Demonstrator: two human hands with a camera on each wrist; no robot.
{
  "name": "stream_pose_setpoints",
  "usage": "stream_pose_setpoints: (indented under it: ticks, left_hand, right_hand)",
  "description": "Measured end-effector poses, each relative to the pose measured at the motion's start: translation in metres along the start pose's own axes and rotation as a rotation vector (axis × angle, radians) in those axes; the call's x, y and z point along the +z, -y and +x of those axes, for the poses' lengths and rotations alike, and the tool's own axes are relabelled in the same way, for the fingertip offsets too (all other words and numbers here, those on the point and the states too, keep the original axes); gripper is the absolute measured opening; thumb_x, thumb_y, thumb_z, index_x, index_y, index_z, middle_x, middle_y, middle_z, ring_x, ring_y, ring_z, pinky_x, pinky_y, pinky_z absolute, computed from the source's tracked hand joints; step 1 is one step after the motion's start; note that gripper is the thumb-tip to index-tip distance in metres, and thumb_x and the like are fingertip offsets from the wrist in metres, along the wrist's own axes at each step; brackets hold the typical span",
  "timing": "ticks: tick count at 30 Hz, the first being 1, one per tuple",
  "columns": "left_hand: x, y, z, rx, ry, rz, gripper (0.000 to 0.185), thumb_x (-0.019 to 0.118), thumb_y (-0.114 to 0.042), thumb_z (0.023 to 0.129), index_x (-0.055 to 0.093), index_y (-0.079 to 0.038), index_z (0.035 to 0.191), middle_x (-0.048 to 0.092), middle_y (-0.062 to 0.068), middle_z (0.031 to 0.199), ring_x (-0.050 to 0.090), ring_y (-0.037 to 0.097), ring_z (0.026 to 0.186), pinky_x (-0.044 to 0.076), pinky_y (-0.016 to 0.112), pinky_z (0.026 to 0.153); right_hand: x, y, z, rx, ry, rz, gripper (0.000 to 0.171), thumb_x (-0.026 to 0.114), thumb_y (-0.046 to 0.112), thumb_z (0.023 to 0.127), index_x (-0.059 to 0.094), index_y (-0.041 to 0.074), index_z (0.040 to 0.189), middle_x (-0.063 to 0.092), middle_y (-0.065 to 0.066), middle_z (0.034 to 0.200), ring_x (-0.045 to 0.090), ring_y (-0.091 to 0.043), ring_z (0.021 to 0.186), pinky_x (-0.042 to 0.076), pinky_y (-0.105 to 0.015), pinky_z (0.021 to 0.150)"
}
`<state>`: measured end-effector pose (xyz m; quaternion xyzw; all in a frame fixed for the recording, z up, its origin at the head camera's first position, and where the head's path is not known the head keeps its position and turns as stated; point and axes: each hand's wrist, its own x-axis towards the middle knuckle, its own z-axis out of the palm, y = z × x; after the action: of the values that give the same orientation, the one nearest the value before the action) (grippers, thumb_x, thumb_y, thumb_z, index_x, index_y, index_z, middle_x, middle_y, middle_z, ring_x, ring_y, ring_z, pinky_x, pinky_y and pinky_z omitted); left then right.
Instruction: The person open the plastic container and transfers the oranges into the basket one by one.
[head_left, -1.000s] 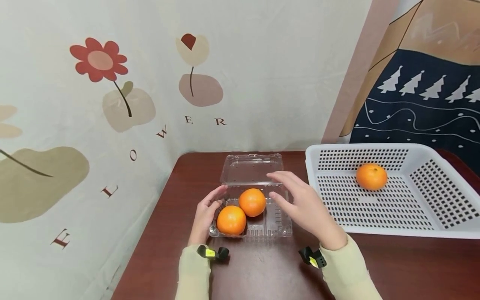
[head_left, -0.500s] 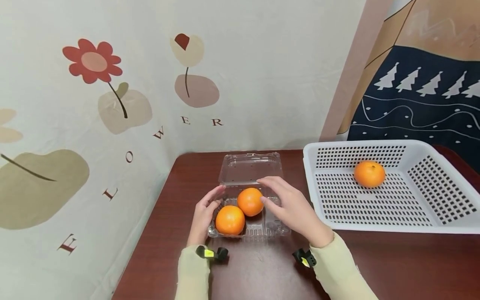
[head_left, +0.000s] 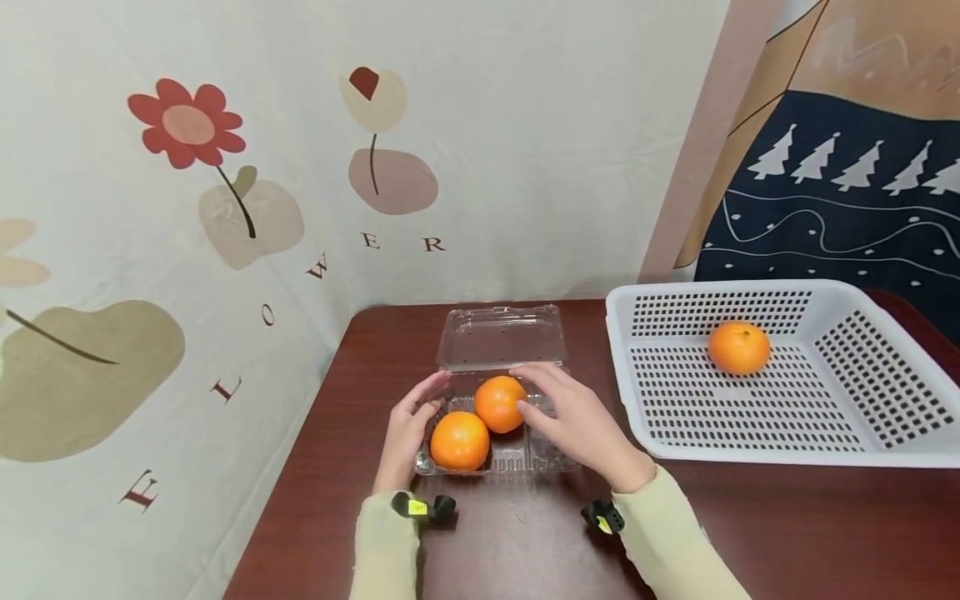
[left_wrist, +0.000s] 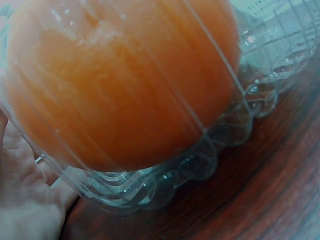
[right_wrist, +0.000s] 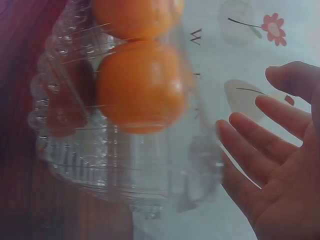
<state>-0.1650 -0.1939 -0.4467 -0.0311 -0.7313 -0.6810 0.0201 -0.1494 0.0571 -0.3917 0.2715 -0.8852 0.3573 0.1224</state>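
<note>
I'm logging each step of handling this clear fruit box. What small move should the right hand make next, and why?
Probably close its fingers on the rear orange and lift it. The right hand is open beside that fruit, the clamshell box has its lid folded back, and the left hand steadies the box's left side.

The left wrist view cuts off the front orange (left_wrist: pixel 120 80) and the left hand (left_wrist: pixel 22 200).

clear glossy plastic clamshell (head_left: pixel 501 400), white plastic basket (head_left: pixel 750 454), polished wood table (head_left: pixel 525 542).
</note>
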Motion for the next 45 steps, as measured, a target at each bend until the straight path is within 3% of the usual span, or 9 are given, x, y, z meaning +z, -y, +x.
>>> stream_pose_setpoints:
  ticks: [6,13,24,28,38,45]
  left_hand:
    - [0.000,0.004,0.001,0.036,0.021,-0.008,0.041,0.038,0.005,0.089,0.048,-0.006,0.128,0.049,0.008,0.128,0.043,0.025,0.119,0.037,0.023,0.095]
    - [0.001,0.005,0.000,0.027,0.017,-0.002,0.041,0.039,0.004,0.090,0.049,-0.008,0.127,0.050,0.006,0.127,0.043,0.023,0.119,0.037,0.023,0.095]
    - [-0.003,0.021,0.007,0.029,0.017,-0.013,0.041,0.040,0.001,0.090,0.053,-0.017,0.125,0.052,0.000,0.126,0.045,0.016,0.117,0.036,0.024,0.096]
    - [-0.002,0.021,0.007,0.018,0.005,-0.016,0.042,0.040,0.001,0.090,0.055,-0.020,0.123,0.053,-0.003,0.124,0.046,0.013,0.115,0.037,0.026,0.096]
    - [0.002,0.000,0.000,0.017,0.014,0.012,0.041,0.038,0.003,0.090,0.049,-0.009,0.128,0.050,0.007,0.128,0.043,0.023,0.119,0.035,0.030,0.098]
    - [-0.001,0.008,0.002,0.037,0.012,0.002,0.040,0.039,0.002,0.090,0.050,-0.010,0.127,0.050,0.006,0.127,0.044,0.021,0.118,0.035,0.026,0.097]
  right_hand:
    - [0.008,-0.007,-0.001,0.018,0.014,0.011,0.043,0.056,0.031,0.085,0.047,0.026,0.127,0.048,0.014,0.123,0.050,-0.009,0.108,0.043,-0.032,0.088]
    - [0.018,-0.015,-0.002,0.053,0.035,0.040,0.046,0.058,0.029,0.084,0.045,0.026,0.128,0.052,0.010,0.120,0.053,-0.011,0.104,0.044,-0.031,0.086]
    - [0.027,-0.020,-0.003,0.095,0.043,0.044,0.044,0.058,0.029,0.084,0.047,0.022,0.127,0.053,0.008,0.118,0.052,-0.009,0.103,0.043,-0.032,0.086]
    - [0.029,-0.019,-0.003,0.095,0.049,0.011,0.045,0.059,0.030,0.083,0.048,0.021,0.126,0.050,0.008,0.121,0.050,-0.009,0.105,0.043,-0.033,0.087]
    - [0.035,-0.019,-0.001,0.108,0.004,-0.080,0.043,0.060,0.029,0.081,0.052,0.018,0.122,0.046,0.002,0.124,0.046,-0.015,0.111,0.041,-0.037,0.090]
    - [0.039,-0.019,-0.001,0.099,0.039,-0.180,0.049,0.060,0.035,0.080,0.050,0.021,0.125,0.046,0.000,0.128,0.046,-0.019,0.113,0.040,-0.040,0.090]
